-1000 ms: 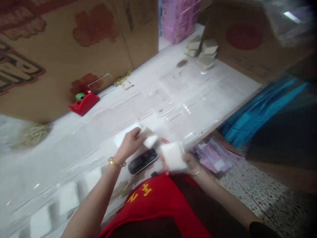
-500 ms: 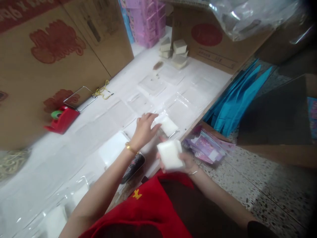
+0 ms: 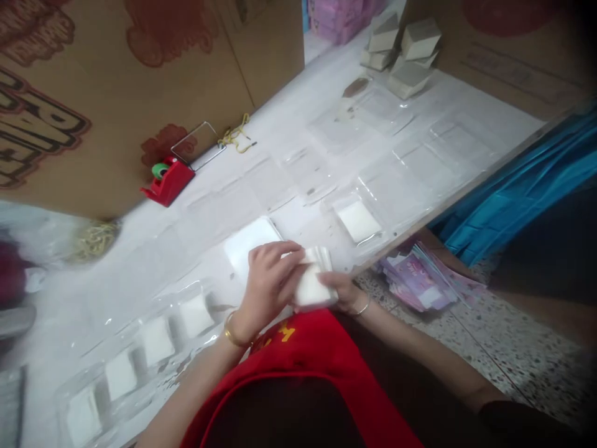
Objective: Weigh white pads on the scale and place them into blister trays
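Observation:
My right hand grips a thick stack of white square sheets close to the red apron, its thumb on the near face. The stack's upper edge is fanned apart. My left hand bends over the stack's left side, fingers and thumb closed on the sheets there; exactly what they pinch is partly hidden. Beyond the hands, a white pad lies in a clear plastic tray. Several more white pads sit in clear trays along the table's near left edge.
A flat white square object lies beside my left hand. A red tape dispenser stands by a large carton. Clear trays spread across the white table. Pale blocks are stacked at the back; purple printed packets lie past the table edge.
My left hand has come back from the white pad in the tray to the stack in my right hand. The view has shifted, showing more of the table's left side.

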{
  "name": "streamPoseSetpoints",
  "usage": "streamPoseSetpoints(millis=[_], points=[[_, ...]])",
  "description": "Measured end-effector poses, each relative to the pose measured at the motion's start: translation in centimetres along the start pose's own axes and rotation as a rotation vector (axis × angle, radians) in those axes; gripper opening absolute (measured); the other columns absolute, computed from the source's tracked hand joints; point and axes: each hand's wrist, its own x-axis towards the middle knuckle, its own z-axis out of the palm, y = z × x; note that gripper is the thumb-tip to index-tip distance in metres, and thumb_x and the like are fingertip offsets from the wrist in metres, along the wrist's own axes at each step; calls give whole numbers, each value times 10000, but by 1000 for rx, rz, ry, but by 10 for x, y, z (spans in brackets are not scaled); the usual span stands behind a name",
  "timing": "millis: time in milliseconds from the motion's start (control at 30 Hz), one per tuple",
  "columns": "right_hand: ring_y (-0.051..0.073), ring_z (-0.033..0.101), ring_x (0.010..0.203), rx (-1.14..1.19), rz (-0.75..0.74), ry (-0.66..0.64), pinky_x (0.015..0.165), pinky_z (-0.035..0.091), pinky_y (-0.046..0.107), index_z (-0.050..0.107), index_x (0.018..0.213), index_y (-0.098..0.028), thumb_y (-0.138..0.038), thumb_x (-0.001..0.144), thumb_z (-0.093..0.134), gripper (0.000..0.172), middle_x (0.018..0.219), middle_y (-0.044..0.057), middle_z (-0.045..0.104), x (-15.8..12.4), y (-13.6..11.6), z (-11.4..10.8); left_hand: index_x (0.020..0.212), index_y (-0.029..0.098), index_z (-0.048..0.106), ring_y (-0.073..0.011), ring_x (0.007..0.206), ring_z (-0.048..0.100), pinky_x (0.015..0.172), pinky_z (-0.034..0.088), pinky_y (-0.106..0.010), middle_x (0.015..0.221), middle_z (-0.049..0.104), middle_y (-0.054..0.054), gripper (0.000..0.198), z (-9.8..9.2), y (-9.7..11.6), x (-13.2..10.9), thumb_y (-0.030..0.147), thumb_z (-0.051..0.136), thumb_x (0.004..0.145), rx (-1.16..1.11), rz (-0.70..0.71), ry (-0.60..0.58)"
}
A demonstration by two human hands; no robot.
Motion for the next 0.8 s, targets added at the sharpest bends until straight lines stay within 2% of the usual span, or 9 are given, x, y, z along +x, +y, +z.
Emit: streamPoseSetpoints(millis=[100, 200, 267, 367, 433, 667, 800], points=[[254, 700, 855, -18, -16, 65, 708, 567, 332, 632, 1050, -139, -493, 621, 816, 586, 875, 83, 726, 1, 1, 3, 1126, 222, 567, -210, 1047, 597, 928, 379, -397, 1116, 676, -57, 213, 1, -1, -4, 164, 585, 922, -67, -67, 18], [246, 699, 802, -43, 9, 9, 676, 566, 328, 630, 1130, -134, -481, 631, 820, 637, 924, 100, 729, 0, -2, 5, 1193, 219, 547, -206, 1017, 579, 929, 390, -391, 1110, 645, -61, 278, -1, -3, -5, 200, 591, 919, -171, -172, -39], [228, 699, 792, -49, -44, -5, 696, 568, 329, 580, 1259, -174, -421, 665, 816, 685, 1008, 89, 724, 0, -3, 6, 1134, 223, 582, -202, 986, 568, 910, 395, -383, 1048, 625, -51, 212, -2, -5, -5, 222, 589, 922, -179, -186, -43], [213, 695, 853, -29, -139, 37, 767, 569, 335, 447, 1421, -253, -322, 697, 804, 810, 1128, 58, 697, 2, -3, 7, 1017, 211, 598, -195, 933, 558, 867, 388, -377, 968, 606, -41, 102, 0, -7, -6, 232, 600, 917, -114, -155, 27], [214, 687, 893, -16, -136, 62, 785, 571, 339, 417, 1452, -272, -309, 697, 799, 847, 1158, 48, 685, 3, -3, 9, 1000, 210, 600, -189, 914, 564, 858, 376, -382, 961, 623, -39, 86, 3, -9, -8, 213, 604, 914, -54, -117, 80], [237, 670, 878, -20, -85, 107, 671, 598, 386, 462, 1431, -316, -344, 709, 770, 786, 1135, 41, 679, 6, -1, 12, 1020, 237, 621, -187, 866, 601, 828, 359, -394, 951, 685, -39, 110, 7, -12, -13, 190, 599, 923, 90, -59, 142], [236, 663, 884, -38, -98, 136, 696, 593, 389, 472, 1429, -299, -354, 704, 775, 788, 1142, 43, 680, 9, 1, 11, 960, 226, 611, -193, 853, 589, 801, 361, -388, 942, 686, -46, 77, 6, -13, -14, 169, 604, 909, 104, 6, 170]])
